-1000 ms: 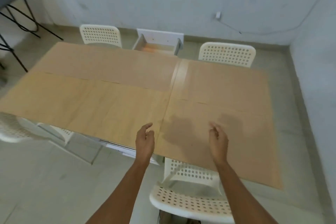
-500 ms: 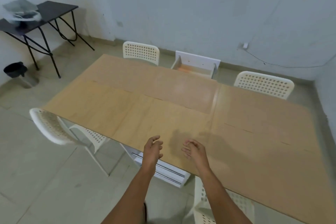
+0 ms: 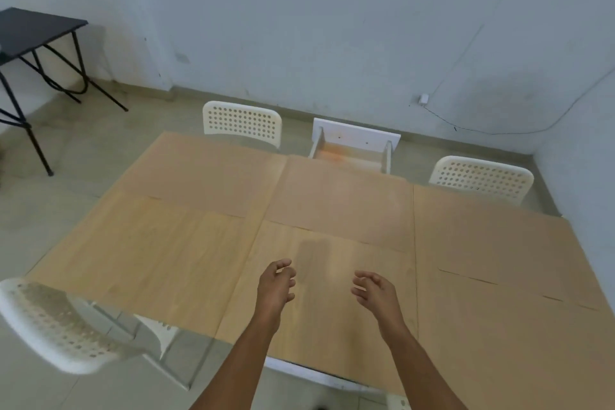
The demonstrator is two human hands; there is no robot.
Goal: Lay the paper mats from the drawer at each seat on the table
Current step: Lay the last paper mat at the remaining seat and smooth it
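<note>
Paper mats (image 3: 332,203) cover the table (image 3: 349,379) at all seats seen. Drawer (image 3: 352,152) stands open beyond the far edge. Left hand (image 3: 274,286) and right hand (image 3: 376,291) hover empty, fingers loose. Task appears nearly complete.

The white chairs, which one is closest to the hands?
The white chair at the near left edge of the table, nearest the left hand. The other two chairs stand across the table by the wall.
</note>
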